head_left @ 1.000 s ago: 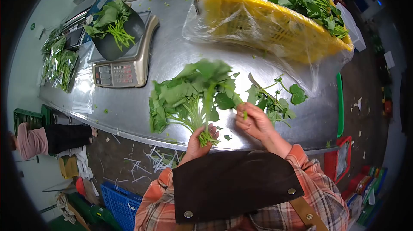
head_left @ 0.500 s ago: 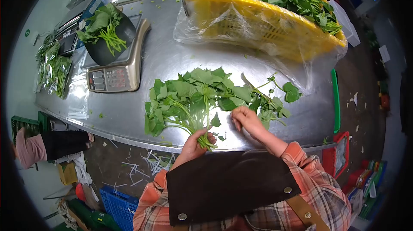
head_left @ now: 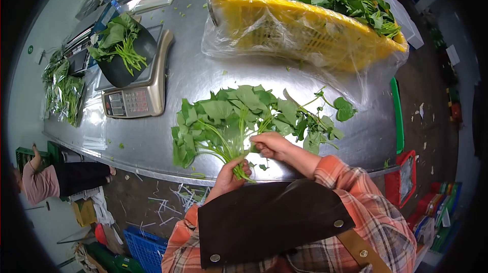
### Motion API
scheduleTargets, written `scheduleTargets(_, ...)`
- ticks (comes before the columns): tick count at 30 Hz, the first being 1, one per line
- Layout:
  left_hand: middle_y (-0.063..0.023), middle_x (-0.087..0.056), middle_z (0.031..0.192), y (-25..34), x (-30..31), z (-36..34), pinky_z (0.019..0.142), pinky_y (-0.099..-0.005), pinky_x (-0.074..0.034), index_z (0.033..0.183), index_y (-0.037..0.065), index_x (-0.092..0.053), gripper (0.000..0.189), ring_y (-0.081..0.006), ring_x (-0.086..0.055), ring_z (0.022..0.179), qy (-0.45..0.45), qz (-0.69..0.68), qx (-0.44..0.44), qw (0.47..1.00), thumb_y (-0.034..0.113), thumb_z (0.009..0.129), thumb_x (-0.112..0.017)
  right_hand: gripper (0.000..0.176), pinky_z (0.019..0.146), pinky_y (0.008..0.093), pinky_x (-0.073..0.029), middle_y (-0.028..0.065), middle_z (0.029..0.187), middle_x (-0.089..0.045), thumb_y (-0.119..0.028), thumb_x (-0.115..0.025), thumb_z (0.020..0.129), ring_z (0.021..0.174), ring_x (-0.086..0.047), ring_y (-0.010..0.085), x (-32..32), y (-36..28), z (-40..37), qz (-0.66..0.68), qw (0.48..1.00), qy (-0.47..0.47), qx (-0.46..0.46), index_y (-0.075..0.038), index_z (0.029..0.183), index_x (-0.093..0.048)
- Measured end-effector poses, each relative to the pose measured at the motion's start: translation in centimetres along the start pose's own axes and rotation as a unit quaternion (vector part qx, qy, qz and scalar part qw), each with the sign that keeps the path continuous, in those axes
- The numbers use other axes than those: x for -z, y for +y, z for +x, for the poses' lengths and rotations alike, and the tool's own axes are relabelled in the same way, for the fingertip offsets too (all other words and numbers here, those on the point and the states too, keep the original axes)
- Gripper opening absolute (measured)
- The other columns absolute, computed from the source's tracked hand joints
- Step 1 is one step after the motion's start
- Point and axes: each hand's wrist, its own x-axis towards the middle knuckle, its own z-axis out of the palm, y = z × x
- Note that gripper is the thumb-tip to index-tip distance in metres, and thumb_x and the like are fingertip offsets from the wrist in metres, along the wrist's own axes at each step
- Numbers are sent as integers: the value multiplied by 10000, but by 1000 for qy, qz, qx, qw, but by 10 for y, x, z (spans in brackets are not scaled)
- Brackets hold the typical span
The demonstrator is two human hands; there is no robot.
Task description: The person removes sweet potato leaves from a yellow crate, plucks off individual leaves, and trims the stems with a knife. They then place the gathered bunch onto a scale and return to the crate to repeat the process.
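Note:
My left hand (head_left: 232,174) is closed round the lower stems of a bunch of leafy greens (head_left: 218,113) at the table's front edge. The leaves fan out over the steel table above it. Just up and right of it, my right hand (head_left: 268,146) is closed in a pinch at the stems on the bunch's right side; what sits between its fingertips is too small to make out. Loose sprigs (head_left: 317,125) with a long curved stem lie to the right of the bunch, partly touching it.
A scale (head_left: 137,98) holds more greens (head_left: 119,42) in its dark pan. Behind stands a yellow crate (head_left: 305,31) lined with plastic and full of greens. Bagged greens (head_left: 65,92) lie at the left. Two other people show: one at the far table edge, one lower left.
My right hand has moved left, closer to my left hand and onto the stems. My left hand keeps its hold. The person at the lower left has raised an arm.

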Motion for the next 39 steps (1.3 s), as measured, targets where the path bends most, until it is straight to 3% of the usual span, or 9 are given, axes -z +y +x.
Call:
scheduleTargets(5,-50,-541,752,20,-9,-21,653,-276,-427,988,28,-531,189,-142,-496,654,-34,-70,-148,986,104,822,-582,176,382,201,-218,-45,566,-359,-170,-514,886,441,-309,47,53,-45,-66,61,990,35,123,-103,733,-458)
scheduleTargets(8,-88,-602,862,6,-8,-5,712,-304,-459,994,25,-531,187,-172,-563,769,36,-32,-104,993,93,824,-565,71,432,217,-326,-4,656,-466,-103,-528,865,510,-426,91,46,-65,-99,122,962,-124,210,-93,803,-496)
scheduleTargets(13,-137,-594,1045,-9,-9,-5,698,-331,-489,1047,21,-509,236,-251,-592,884,-6,42,13,999,174,867,-512,187,399,214,-306,-14,561,-470,-194,-569,879,441,-384,57,-3,-22,-30,-130,967,-217,43,-12,906,-603)
scheduleTargets(22,-107,-610,904,-11,-24,-16,746,-345,-489,993,-4,-559,221,-272,-606,835,68,82,13,994,163,849,-583,240,393,240,-386,26,578,-535,-225,-597,852,428,-476,92,-17,-6,-11,-196,968,57,144,-9,762,-542)
scheduleTargets(25,-104,-614,883,-12,-16,-12,768,-350,-481,954,-7,-576,188,-260,-605,837,64,86,8,994,140,839,-596,216,476,274,-434,44,585,-544,-206,-600,846,497,-532,125,-21,2,-12,-491,830,39,261,-10,770,-551)
scheduleTargets(29,-95,-609,875,-14,-1,-3,759,-349,-477,959,-9,-569,182,-225,-603,840,67,63,-40,995,136,849,-562,194,561,307,-466,95,624,-594,-184,-590,845,579,-587,181,-28,8,-24,-493,819,22,292,-10,765,-562)
scheduleTargets(33,-84,-602,867,-13,-22,-12,768,-331,-461,948,-7,-559,163,-189,-590,837,85,35,-65,994,122,853,-524,182,558,384,-459,112,674,-557,-210,-591,835,618,-574,297,-35,16,-37,-601,650,-30,464,-39,805,-535)
scheduleTargets(37,-80,-595,871,-1,-13,-7,794,-321,-438,966,1,-542,162,-179,-570,841,92,53,-12,994,97,836,-539,168,577,370,-457,134,706,-539,-207,-591,836,645,-556,307,-46,15,-63,-561,663,-149,473,-51,812,-533)
scheduleTargets(39,-71,-582,840,4,-19,-16,792,-308,-433,989,3,-534,189,-172,-559,815,36,23,-71,997,88,822,-557,118,568,299,-442,70,699,-534,-170,-601,843,617,-541,177,-40,6,-80,-415,817,-181,358,-62,866,-559)
